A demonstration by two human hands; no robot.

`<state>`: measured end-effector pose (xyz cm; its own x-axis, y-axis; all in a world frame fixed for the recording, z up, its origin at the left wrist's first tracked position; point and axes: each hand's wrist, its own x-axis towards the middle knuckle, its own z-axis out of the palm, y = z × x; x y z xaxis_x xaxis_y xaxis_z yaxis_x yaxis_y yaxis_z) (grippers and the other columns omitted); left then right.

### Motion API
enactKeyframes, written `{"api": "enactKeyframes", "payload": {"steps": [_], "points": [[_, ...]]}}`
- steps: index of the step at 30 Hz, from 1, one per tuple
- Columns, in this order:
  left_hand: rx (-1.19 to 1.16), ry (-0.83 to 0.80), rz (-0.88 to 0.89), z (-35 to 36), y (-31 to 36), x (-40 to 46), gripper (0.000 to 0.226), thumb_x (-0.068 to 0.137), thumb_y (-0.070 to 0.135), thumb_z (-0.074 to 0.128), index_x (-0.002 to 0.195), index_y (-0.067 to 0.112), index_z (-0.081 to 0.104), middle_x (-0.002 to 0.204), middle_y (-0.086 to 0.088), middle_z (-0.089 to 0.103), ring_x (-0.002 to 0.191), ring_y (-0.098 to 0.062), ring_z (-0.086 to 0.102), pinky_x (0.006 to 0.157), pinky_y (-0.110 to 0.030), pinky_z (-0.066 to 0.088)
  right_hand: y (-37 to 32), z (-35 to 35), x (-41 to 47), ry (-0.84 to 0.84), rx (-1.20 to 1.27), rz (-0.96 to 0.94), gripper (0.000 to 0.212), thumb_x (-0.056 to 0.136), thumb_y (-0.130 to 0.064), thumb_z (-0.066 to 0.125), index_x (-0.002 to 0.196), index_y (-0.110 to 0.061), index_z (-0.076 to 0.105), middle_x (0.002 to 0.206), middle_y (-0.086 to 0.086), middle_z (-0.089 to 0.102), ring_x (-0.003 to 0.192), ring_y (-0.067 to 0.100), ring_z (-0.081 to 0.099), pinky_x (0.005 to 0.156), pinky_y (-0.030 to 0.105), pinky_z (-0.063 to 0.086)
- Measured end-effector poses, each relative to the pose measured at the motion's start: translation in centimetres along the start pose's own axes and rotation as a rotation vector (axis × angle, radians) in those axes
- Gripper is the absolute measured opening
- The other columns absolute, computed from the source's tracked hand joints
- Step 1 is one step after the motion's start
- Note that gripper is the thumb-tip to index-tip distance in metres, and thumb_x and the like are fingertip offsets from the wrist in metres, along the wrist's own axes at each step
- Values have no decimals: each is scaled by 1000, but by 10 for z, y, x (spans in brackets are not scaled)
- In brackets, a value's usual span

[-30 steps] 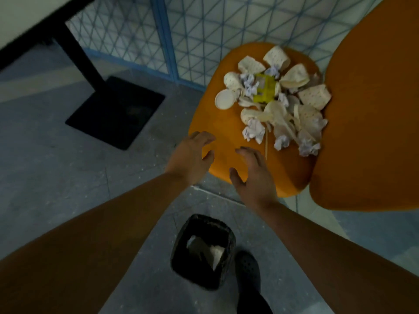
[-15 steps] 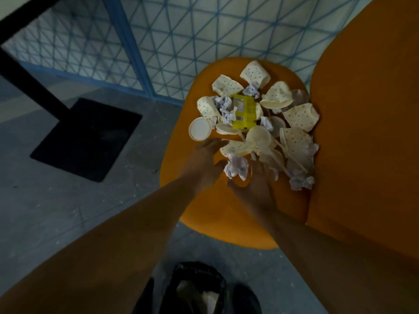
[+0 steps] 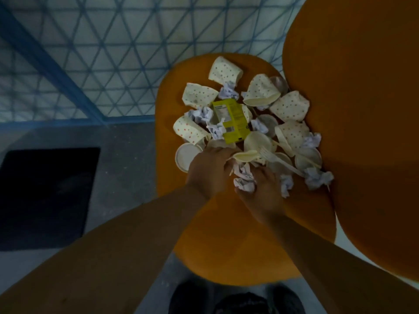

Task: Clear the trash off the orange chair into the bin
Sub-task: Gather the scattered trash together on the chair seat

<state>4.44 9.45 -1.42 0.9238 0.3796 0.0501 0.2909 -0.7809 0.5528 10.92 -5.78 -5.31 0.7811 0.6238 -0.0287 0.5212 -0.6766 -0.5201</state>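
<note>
Trash [image 3: 247,123] lies heaped on the chair [image 3: 226,234] seat at 12 to 2 o'clock. Left hand [image 3: 209,172] curls its fingers around a cream spoon [image 3: 246,155]; right hand [image 3: 263,193] grasps a paper wad [image 3: 243,180]. Bin [image 3: 240,302] sits at 6 o'clock.

My two bare forearms reach in from 7 and 5 o'clock, converging toward 12. My left hand [image 3: 209,169] has its fingers curled down, knuckles up; my right hand [image 3: 263,191], just beside it, also curls downward.
</note>
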Motion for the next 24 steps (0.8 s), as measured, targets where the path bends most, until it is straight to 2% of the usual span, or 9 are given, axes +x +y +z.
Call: {"api": "enactKeyframes", "payload": {"steps": [3, 6, 9, 11, 14, 16, 18, 21, 24], "points": [[-25, 30, 14, -8, -3, 3, 32, 98, 28, 51, 129, 21, 57, 124, -7, 62, 110, -30, 56, 75, -39, 49, -1, 2, -4, -25, 22, 52, 67, 71, -21, 78, 130, -5, 50, 131, 18, 51, 122, 39, 44, 97, 47, 41], [-85, 88, -40, -15, 0, 2, 33, 99, 29, 49, 129, 16, 56, 118, -12, 62, 102, -32, 59, 74, -43, 51, -5, -7, -13, 22, 43, 89, 59, 72, -18, 74, 125, -6, 51, 129, 14, 47, 119, 34, 46, 88, 41, 47], [-120, 137, -39, -15, 9, -4, 33, 99, 30, 49, 125, 12, 57, 111, -14, 62, 96, -33, 59, 71, -42, 49, -2, -18, -34, 44, 75, 106, 56, 75, -16, 73, 125, -9, 49, 129, 10, 44, 118, 31, 43, 85, 43, 49], [-133, 144, -16, -12, 20, -14, 31, 99, 29, 49, 122, 10, 58, 109, -15, 63, 93, -33, 60, 67, -39, 46, 2, -28, -57, 80, 125, 98, 55, 74, -17, 73, 123, -13, 48, 126, 7, 45, 116, 29, 44, 84, 42, 49], [-116, 150, 38, -10, 37, -32, 30, 99, 29, 48, 120, 10, 57, 105, -16, 63, 87, -34, 60, 60, -33, 37, 6, -39, -90, 127, 173, 100, 51, 73, -22, 74, 118, -15, 50, 119, 5, 47, 107, 24, 48, 75, 32, 46], [-119, 175, 48, -6, 51, -51, 28, 99, 28, 49, 118, 9, 58, 103, -16, 65, 87, -35, 61, 59, -34, 40, 10, -46, -116, 166, 165, 75, 45, 72, -22, 75, 109, -12, 51, 108, 4, 48, 94, 22, 50, 68, 29, 40], [-136, 190, 9, 0, 67, -76, 27, 98, 30, 49, 115, 10, 58, 103, -15, 64, 89, -32, 61, 60, -35, 44, 14, -52, -148, 182, 182, 59, 43, 72, -21, 75, 107, -11, 52, 103, 2, 47, 89, 22, 50, 69, 30, 39], [-180, 188, -21, 12, 89, -122, 26, 97, 30, 50, 114, 12, 57, 108, -12, 63, 94, -28, 61, 64, -35, 47, 24, -56, -203, 158, 226, 25, 45, 74, -26, 74, 110, -12, 51, 106, 2, 47, 93, 25, 50, 69, 32, 42], [-202, 179, -16, 28, 108, -171, 24, 94, 27, 53, 110, 10, 58, 102, -12, 64, 87, -28, 59, 61, -32, 41, 39, -50, -261, 98, 211, -3, 40, 72, -30, 71, 104, -15, 51, 104, 1, 48, 96, 25, 49, 67, 30, 40]]}}
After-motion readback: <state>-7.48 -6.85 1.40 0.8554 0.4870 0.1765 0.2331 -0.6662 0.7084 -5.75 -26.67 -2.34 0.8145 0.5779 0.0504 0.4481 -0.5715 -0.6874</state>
